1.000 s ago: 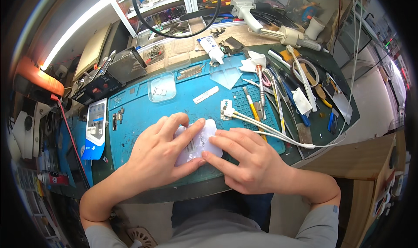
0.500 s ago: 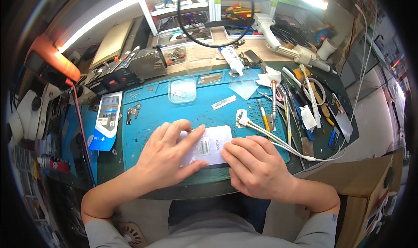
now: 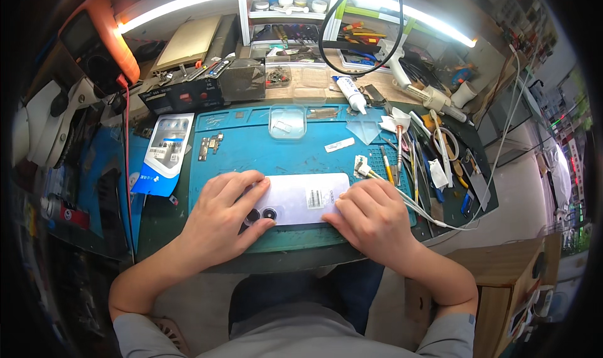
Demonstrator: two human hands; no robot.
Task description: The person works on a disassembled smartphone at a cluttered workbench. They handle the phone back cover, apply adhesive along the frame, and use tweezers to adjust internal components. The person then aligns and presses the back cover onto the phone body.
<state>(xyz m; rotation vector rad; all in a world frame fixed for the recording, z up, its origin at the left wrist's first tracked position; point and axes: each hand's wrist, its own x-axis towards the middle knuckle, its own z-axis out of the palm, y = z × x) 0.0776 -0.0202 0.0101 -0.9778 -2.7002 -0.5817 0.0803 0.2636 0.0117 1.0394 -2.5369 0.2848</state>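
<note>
A pale lilac smartphone (image 3: 294, 196) lies back side up over the blue work mat (image 3: 251, 154), near its front edge. Two dark round camera lenses show at its left end, and a small white label sits toward the right. Around the left end my left hand (image 3: 221, 212) is closed, thumb below and fingers above, partly covering the lenses. My right hand (image 3: 375, 212) grips the opposite end between thumb and curled fingers. Beyond the phone are a clear plastic box (image 3: 287, 122) and a small metal strip (image 3: 340, 145).
White cables (image 3: 418, 210) run just right of my right hand. Tweezers, screwdrivers and pliers crowd the right side, near a white glue tube (image 3: 350, 95). On the left are a blue-and-white package (image 3: 164, 154), a red wire (image 3: 127, 169) and an orange multimeter (image 3: 100, 37).
My left hand has slid left along the phone, uncovering more of its back and the camera lenses. My right hand stays at the right end. The whole view has shifted slightly.
</note>
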